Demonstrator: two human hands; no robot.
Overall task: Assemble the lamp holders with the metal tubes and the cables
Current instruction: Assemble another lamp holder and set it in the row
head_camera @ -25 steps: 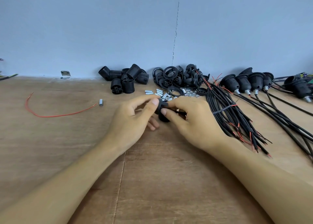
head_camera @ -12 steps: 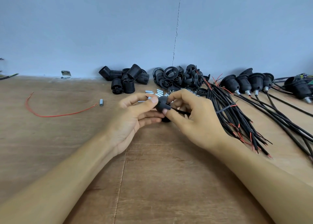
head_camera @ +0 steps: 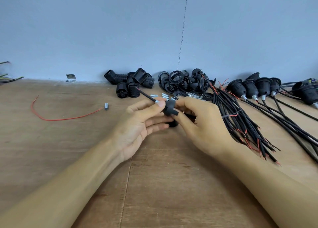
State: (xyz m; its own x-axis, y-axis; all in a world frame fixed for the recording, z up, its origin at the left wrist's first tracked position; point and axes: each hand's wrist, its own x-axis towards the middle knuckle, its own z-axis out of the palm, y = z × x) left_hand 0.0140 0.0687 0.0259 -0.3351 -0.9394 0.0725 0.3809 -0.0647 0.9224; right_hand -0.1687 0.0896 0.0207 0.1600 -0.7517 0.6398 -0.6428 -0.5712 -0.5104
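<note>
My right hand [head_camera: 201,124] grips a black lamp holder cap [head_camera: 169,108] above the wooden table. A short metal tube [head_camera: 157,101] sticks out of the cap's left side, and a black cable [head_camera: 145,94] with a red tip runs out of the tube up to the left. My left hand [head_camera: 141,124] pinches the tube end between thumb and forefinger. Another black part [head_camera: 172,124] lies on the table under the hands, mostly hidden.
At the back stand threaded black holder bodies [head_camera: 130,84], a heap of black rings and caps [head_camera: 184,82] and loose metal tubes [head_camera: 163,95]. A tied cable bundle [head_camera: 237,117] and finished holders [head_camera: 254,88] lie right. A red wire [head_camera: 56,118] and single tube [head_camera: 106,106] lie left.
The cap has been lifted off the table, and a cable end with its tube now sticks out of it to the upper left.
</note>
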